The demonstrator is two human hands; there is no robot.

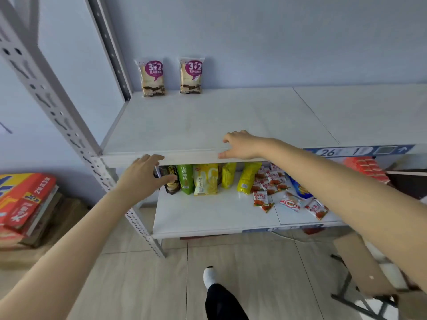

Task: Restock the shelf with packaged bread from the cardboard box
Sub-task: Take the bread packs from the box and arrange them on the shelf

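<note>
**Nearest the camera.** One foot in a white sock (209,276) stands on the tiled floor. At the lower right a brown cardboard box (360,266) sits on a dark folding stand. The right arm covers part of it, and its contents cannot be seen.

**Lower board.** The lower shelf (208,218) carries five upright snack bags (205,179) in a row along its back left. To their right lies a loose heap of small red-and-white sachets (261,197), which overlap too much to count.

**Hands.** Both are empty.
- The left hand (144,174) hovers just before the front edge of the upper shelf (208,121), near its front left corner. Its fingers are loosely spread and hold nothing. Whether it touches the edge cannot be told.
- The right hand (240,146) rests on the same front edge near the middle. Its relaxed fingers lie on top and the thumb is against the lip, with nothing in it.

**Upper board.** There are two bread packets (153,77), the second (191,75) set apart to the right of the first. Both stand upright against the wall at the back left corner. The rest of the board is bare.

**Finding.** The restock appears to be at an early stage, with two packets placed and most of the board unfilled. With neither hand loaded, the next packet would have to come from the box.

**Off to the left.** One stack of orange-and-red cartons (25,199) is on the floor.
</note>
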